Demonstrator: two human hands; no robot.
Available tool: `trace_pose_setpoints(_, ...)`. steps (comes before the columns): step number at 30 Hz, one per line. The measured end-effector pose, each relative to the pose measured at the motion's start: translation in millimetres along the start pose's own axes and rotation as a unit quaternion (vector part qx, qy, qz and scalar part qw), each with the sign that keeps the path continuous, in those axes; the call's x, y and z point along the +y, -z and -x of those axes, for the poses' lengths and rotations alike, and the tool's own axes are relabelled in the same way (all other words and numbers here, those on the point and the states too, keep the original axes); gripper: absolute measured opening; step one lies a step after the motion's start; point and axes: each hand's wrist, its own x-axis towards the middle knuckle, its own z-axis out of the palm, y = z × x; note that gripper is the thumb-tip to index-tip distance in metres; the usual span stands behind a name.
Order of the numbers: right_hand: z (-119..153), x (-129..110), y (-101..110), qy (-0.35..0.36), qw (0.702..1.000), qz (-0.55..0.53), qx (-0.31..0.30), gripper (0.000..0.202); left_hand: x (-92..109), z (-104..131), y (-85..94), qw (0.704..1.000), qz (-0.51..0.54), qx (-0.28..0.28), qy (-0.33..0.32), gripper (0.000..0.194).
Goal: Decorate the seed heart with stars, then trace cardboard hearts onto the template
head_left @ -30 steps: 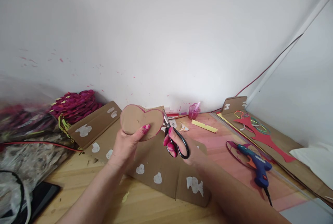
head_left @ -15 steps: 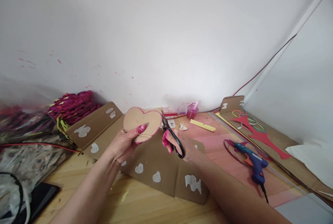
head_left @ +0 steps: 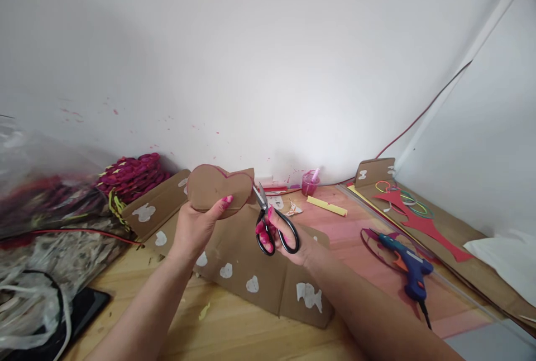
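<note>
A brown cardboard heart (head_left: 209, 188) with a magenta outline is gripped by my left hand (head_left: 201, 224), thumb on its front face. A strip of cardboard still juts out past the outline at its upper right. My right hand (head_left: 282, 235) holds black-handled scissors (head_left: 263, 200), fingers through the loops and pink paint on the fingertips. The blades are parted, their tips close to the heart's right edge; whether they touch it I cannot tell. Below both hands lies a large cardboard sheet (head_left: 268, 260) with torn white patches.
To the right lies a blue glue gun (head_left: 408, 266), its cord trailing forward. Behind stand a cup of magenta paint (head_left: 310, 183) and a yellow strip (head_left: 326, 205). Red cutouts (head_left: 427, 229) lie far right. Magenta braided pieces (head_left: 132, 179) and plastic bags (head_left: 84, 255) crowd the left.
My left hand has tilted the heart and shifted it slightly left and up. The scissors' blades and handles have spread wider apart. The camera view has swung slightly left.
</note>
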Motion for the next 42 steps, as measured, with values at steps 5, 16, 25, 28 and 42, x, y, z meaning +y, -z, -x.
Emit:
trace_pose_setpoints(5,13,-28,-8,0.015,0.99,0.137,0.009,0.061,20,6,6.3,0.997,-0.05,-0.056,0.032,0.044)
trace_pose_setpoints(16,21,-43,-12,-0.007,0.957,0.289,0.001,0.062,-6,9,7.5,0.957,0.185,-0.104,0.197,0.054)
trace_pose_setpoints(25,2,-8,7,-0.006,0.965,0.261,0.003,0.055,-16,11,8.3,0.957,0.184,-0.111,0.195,0.059)
trace_pose_setpoints(28,2,-5,9,0.008,0.964,0.267,0.013,0.049,-16,13,7.5,0.957,0.177,-0.112,0.202,0.06)
trace_pose_setpoints(42,9,-12,8,0.014,0.94,0.341,0.023,0.049,-10,12,9.6,0.961,0.16,-0.112,0.195,0.063)
